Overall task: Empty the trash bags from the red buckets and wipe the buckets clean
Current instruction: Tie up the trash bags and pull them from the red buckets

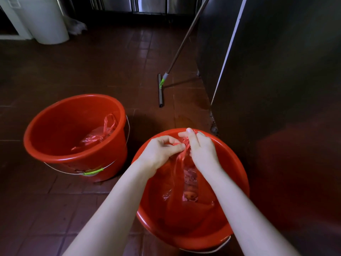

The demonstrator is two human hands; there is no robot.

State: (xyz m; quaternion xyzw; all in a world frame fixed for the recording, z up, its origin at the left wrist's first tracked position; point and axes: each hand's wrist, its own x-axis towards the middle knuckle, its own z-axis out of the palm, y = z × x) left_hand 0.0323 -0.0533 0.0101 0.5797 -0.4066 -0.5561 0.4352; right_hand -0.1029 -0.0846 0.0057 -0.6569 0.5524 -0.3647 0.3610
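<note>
Two red buckets stand on the dark tiled floor. In the near bucket (pixel 234 174), just below me, hangs a red translucent trash bag (pixel 184 206) with scraps inside. My left hand (pixel 160 152) and my right hand (pixel 201 148) both pinch the twisted handles at the top of that bag, above the bucket's far rim. The left bucket (pixel 55 130) has a wire handle folded down at its front. A small knotted red trash bag (pixel 99 134) lies on its bottom.
A floor squeegee (pixel 160 89) with a long handle leans against the tall steel cabinet (pixel 276 80) on the right. A white bin (pixel 46 19) stands at the far left, with steel cabinets along the back wall.
</note>
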